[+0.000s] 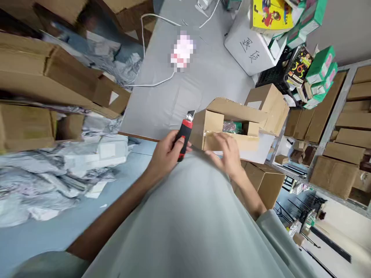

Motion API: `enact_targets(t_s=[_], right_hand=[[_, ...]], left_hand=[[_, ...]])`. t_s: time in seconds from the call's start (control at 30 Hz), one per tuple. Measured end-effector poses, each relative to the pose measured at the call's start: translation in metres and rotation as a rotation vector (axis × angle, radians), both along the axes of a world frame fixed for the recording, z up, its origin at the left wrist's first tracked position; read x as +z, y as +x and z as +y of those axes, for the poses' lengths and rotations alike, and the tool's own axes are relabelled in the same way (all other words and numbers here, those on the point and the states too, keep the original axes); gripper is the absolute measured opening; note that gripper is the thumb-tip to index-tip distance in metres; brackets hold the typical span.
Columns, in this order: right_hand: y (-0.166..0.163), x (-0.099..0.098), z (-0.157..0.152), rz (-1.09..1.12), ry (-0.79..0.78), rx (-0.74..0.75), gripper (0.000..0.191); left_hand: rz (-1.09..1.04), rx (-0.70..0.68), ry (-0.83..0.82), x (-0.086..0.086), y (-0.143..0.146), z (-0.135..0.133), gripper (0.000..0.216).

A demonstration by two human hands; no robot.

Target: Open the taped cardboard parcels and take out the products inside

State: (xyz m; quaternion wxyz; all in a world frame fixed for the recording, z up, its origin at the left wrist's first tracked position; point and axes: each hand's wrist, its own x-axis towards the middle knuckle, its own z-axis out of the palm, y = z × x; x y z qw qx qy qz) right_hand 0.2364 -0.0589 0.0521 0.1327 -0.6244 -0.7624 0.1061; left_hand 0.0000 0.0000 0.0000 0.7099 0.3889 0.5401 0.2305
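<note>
My left hand (167, 151) is closed round a black and red utility knife (186, 133), thumb on its red slider, with the metal blade out and pointing away from me. My right hand (227, 152) has its fingers stretched out against the near side of an open cardboard box (236, 142); whether it presses on the flap I cannot tell. Inside that box a green item in clear plastic (232, 126) shows partly. The box stands on the grey table (156, 104), near its front edge.
A blurred-out lit device (183, 51) with a white cable (156, 83) lies further back. A white bin (246, 46) holding books and green boxes stands at the back right, beside another carton (266, 102). Cardboard boxes (26, 127) and crumpled plastic bags (43, 185) fill the left.
</note>
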Motion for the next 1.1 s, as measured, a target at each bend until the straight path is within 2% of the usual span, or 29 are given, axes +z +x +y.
enact_targets(t_s=[0.17, 0.27, 0.37, 0.73, 0.9, 1.1], right_hand=[[0.044, -0.032, 0.022, -0.053, -0.045, -0.126, 0.045], [0.049, -0.049, 0.026, -0.073, -0.073, -0.147, 0.039], [0.045, -0.061, 0.024, -0.059, -0.012, -0.166, 0.043], [0.04, -0.071, 0.012, -0.047, 0.093, -0.153, 0.034], [0.037, -0.077, 0.002, -0.063, 0.163, -0.148, 0.032], [0.033, -0.086, -0.01, -0.074, 0.151, -0.175, 0.036]], left_hand=[[0.173, -0.158, 0.085, 0.004, -0.024, 0.004, 0.055], [0.208, -0.241, 0.109, 0.011, -0.026, -0.001, 0.06], [0.273, -0.277, 0.122, 0.017, -0.022, -0.007, 0.062], [0.379, -0.34, 0.159, 0.02, -0.011, -0.01, 0.063], [0.403, -0.409, 0.2, 0.022, -0.014, -0.012, 0.064], [0.403, -0.527, 0.222, 0.016, -0.023, -0.01, 0.068]])
